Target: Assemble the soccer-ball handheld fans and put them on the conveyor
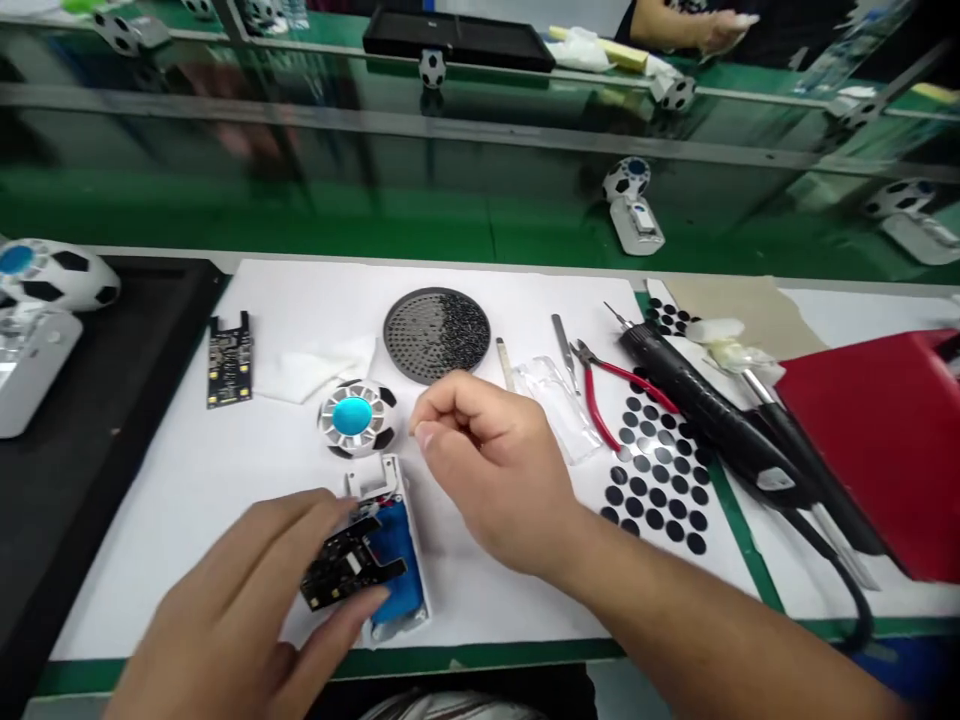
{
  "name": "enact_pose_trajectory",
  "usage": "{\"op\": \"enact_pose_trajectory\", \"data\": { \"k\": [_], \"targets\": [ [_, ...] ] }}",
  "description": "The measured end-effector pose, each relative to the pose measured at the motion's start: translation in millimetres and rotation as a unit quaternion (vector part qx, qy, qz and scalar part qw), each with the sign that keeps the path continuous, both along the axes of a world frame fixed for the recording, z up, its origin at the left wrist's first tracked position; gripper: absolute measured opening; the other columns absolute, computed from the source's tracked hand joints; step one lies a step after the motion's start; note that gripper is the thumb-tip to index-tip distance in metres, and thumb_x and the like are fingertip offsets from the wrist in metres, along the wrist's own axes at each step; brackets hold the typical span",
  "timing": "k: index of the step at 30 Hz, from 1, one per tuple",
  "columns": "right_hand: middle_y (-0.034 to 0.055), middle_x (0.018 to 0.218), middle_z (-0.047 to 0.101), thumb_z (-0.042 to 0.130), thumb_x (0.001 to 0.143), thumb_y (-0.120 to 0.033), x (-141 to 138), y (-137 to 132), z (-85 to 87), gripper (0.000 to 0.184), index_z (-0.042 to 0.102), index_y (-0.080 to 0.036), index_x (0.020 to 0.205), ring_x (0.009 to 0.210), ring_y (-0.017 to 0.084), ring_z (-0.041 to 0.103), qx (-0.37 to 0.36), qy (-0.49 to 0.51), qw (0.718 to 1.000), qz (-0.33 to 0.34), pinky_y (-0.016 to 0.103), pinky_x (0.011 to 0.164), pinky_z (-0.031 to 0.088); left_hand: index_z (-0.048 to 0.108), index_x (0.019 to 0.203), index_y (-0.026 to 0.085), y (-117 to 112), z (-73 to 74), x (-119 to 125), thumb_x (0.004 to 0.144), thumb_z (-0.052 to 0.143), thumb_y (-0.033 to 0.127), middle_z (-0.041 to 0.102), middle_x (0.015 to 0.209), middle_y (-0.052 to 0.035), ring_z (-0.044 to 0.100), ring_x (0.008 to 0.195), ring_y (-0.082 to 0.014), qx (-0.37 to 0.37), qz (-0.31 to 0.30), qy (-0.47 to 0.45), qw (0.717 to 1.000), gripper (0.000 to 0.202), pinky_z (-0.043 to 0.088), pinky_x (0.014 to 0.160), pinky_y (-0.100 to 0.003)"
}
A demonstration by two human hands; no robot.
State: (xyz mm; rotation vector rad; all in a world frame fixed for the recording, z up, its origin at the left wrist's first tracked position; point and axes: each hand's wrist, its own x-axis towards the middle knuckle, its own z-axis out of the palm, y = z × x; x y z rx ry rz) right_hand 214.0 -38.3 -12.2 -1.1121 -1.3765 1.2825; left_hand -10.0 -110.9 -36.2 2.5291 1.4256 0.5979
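My left hand (247, 600) grips a small black circuit board (349, 572) between thumb and fingers, held over a white fan handle shell (382, 478) with a blue battery (397, 545) inside. The football-patterned fan head (354, 418) with a blue centre lies just beyond the shell. My right hand (491, 465) hovers to the right of the fan head, fingertips pinched together; whatever they hold is too small to make out. A round black perforated tray (436, 334) of tiny screws sits behind that hand.
A second black circuit board (229, 362) and a white cloth (307, 372) lie at left. Red-handled pliers (600, 385), tweezers (564, 345), a sheet of black dots (660, 460), a black power tool (705, 410) and a red box (885, 450) fill the right. Finished fans (45, 300) stand far left.
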Motion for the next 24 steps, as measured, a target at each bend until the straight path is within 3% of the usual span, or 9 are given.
{"op": "enact_pose_trajectory", "data": {
  "k": [3, 5, 8, 12, 19, 24],
  "targets": [
    [-0.0077, 0.062, 0.051, 0.051, 0.086, -0.009, 0.4, 1.8, -1.6, 0.015, 0.059, -0.019, 0.078, 0.055, 0.009, 0.044, -0.003, -0.098, 0.994, 0.053, 0.023, 0.050, 0.036, 0.054, 0.130, 0.016, 0.5, 4.8, 6.2, 0.093, 0.065, 0.027, 0.066, 0.116, -0.0085, 0.065, 0.105, -0.0174, 0.015, -0.003, -0.024, 1.000, 0.040, 0.050, 0.093, -0.021],
    [-0.0049, 0.068, 0.056, 0.053, 0.087, -0.006, -0.4, 1.6, -1.7, 0.016, 0.062, -0.017, 0.080, 0.062, 0.011, 0.049, 0.049, -0.165, 0.980, 0.095, 0.025, 0.057, 0.038, 0.052, 0.135, 0.018, -0.6, 8.8, 3.7, 0.092, 0.064, 0.024, 0.067, 0.118, -0.0094, 0.068, 0.103, -0.0180, 0.012, 0.013, -0.046, 0.999, 0.046, 0.054, 0.088, -0.020],
    [0.0011, 0.081, 0.059, 0.055, 0.089, -0.004, -2.6, -1.5, -1.2, 0.015, 0.066, -0.014, 0.085, 0.078, 0.016, 0.051, 0.144, -0.276, 0.936, 0.163, 0.030, 0.070, 0.039, 0.049, 0.139, 0.023, -3.1, 13.6, -3.7, 0.092, 0.060, 0.026, 0.067, 0.122, -0.0089, 0.071, 0.103, -0.0185, -0.045, 0.040, -0.085, 0.995, 0.048, 0.057, 0.088, -0.020],
    [0.0040, 0.085, 0.054, 0.053, 0.095, -0.011, -5.5, -5.8, 0.1, 0.017, 0.064, -0.015, 0.082, 0.080, 0.020, 0.044, 0.186, -0.407, 0.868, 0.215, 0.035, 0.071, 0.034, 0.048, 0.141, 0.034, -2.9, 13.1, -7.2, 0.096, 0.056, 0.024, 0.069, 0.123, -0.0038, 0.073, 0.102, -0.0155, -0.142, 0.062, -0.177, 0.972, 0.047, 0.059, 0.088, -0.018],
    [0.0046, 0.086, 0.051, 0.054, 0.095, -0.012, -9.2, -7.8, 3.0, 0.015, 0.064, -0.019, 0.087, 0.078, 0.021, 0.038, 0.216, -0.460, 0.832, 0.222, 0.035, 0.066, 0.024, 0.054, 0.134, 0.052, 2.6, 4.9, -5.5, 0.099, 0.057, 0.030, 0.070, 0.126, 0.0060, 0.073, 0.103, -0.0141, -0.257, 0.117, -0.325, 0.903, 0.042, 0.061, 0.083, -0.016],
    [0.0035, 0.083, 0.046, 0.056, 0.092, -0.008, -13.3, -7.2, -0.3, 0.014, 0.059, -0.020, 0.085, 0.076, 0.021, 0.035, 0.279, -0.468, 0.811, 0.214, 0.036, 0.065, 0.020, 0.061, 0.131, 0.049, 8.6, -2.3, -9.8, 0.099, 0.058, 0.033, 0.066, 0.135, 0.0039, 0.069, 0.115, -0.0195, -0.308, 0.126, -0.361, 0.871, 0.036, 0.062, 0.087, -0.021]
  ]
}}
